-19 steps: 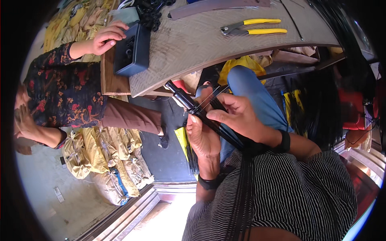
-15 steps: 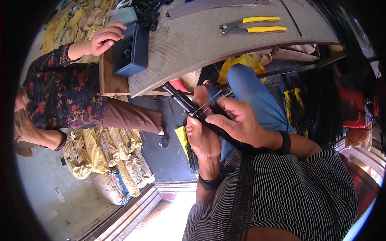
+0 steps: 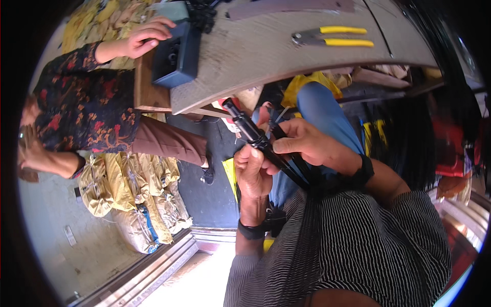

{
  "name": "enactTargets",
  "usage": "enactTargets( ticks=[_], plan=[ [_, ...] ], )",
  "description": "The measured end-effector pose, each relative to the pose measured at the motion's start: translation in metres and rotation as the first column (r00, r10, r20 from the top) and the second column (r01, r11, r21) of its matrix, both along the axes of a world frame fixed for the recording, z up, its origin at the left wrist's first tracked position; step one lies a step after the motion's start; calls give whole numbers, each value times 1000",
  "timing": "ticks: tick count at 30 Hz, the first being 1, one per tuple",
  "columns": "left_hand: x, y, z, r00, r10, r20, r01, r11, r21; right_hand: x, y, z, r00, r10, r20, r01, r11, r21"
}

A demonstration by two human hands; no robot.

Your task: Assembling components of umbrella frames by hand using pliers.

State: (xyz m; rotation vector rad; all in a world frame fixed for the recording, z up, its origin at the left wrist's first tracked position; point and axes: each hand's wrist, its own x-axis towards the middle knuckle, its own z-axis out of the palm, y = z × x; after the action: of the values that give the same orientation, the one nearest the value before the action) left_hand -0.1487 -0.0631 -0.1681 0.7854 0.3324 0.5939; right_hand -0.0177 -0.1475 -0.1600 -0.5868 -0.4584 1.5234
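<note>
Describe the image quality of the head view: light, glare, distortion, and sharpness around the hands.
Head view: strong daylight, with blown-out glare on the floor at the lower edge; fisheye bends the wooden table edge into an arc and leaves black corners; the left hand and right hand on the black rod are fairly sharp; the yellow-handled pliers read clearly; the far right rim is dark and smeared.

rod [image 3: 255, 138] blk | pliers [image 3: 332, 37] yel grips | box [image 3: 176, 53] dk blue | shirt [image 3: 358, 240] b/w stripes
</note>
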Motion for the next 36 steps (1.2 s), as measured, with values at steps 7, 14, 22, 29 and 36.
enactTargets(
  ticks=[7, 14, 22, 29, 36],
  plan=[
    [-13, -5, -9, 991, 132, 24, -134, 968, 212, -6, 26, 31, 766, -569, 298, 468, 812, 348],
    [16, 2, 40, 873, 476, 108, -476, 783, 401, -27, 44, 22, 313, -752, 580, 429, 657, 620],
    [4, 2, 22, 814, 580, 13, -556, 774, 302, -40, 45, -6, 401, -631, 664, 426, 770, 474],
    [-16, 5, 8, 778, 627, 49, -616, 744, 260, -43, 37, -6, 594, -367, 716, 279, 929, 245],
    [-22, 0, 5, 713, 701, -5, -676, 690, 261, -56, 44, -5, 385, -650, 655, 540, 734, 412]
  ],
)
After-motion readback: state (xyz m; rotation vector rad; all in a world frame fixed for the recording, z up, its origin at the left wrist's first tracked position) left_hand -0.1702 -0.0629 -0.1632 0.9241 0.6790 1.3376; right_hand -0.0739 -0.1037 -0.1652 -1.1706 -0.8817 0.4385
